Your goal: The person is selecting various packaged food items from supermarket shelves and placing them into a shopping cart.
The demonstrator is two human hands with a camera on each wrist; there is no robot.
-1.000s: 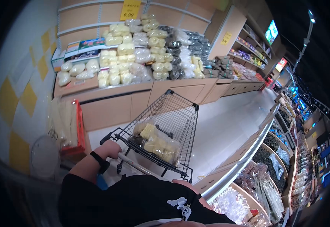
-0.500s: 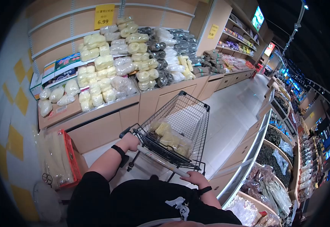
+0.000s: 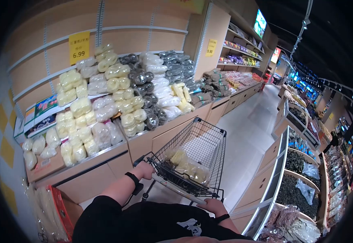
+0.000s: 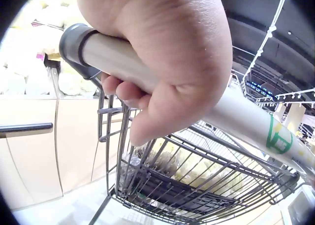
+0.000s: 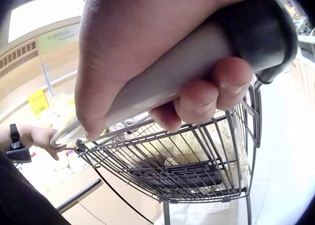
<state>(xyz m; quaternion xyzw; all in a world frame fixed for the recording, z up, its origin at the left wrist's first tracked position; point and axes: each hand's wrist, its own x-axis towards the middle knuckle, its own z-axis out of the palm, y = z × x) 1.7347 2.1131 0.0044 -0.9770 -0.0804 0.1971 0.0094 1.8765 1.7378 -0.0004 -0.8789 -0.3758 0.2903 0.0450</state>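
My left hand [image 3: 145, 170] grips the left end of the shopping cart's handle [image 3: 176, 189]. In the left wrist view its fingers curl under the pale grey bar [image 4: 246, 119], with the thumb hanging below. My right hand [image 3: 215, 206] holds the bar's other end; the right wrist view shows its fingertips [image 5: 198, 101] wrapped round the bar beside a black end cap [image 5: 261, 33]. The wire cart [image 3: 222, 152] stands before me. Clear bags of pale yellow noodle-like food [image 3: 192, 170] lie in the near part of its basket, partly hidden by the wires.
At left, a wooden counter [image 3: 87, 182] bears stacked bags of pale, white and dark dried goods [image 3: 121, 89] under a yellow price sign [image 3: 79, 47]. Bins of dark dried goods [image 3: 296, 192] line the right. Between them an aisle floor [image 3: 247, 129] runs ahead. A red crate [image 3: 61, 210] stands at lower left.
The right hand, mostly hidden a second ago, now shows on the handle. Counter and crate have shifted left and down in view as the cart and person turned toward the aisle.
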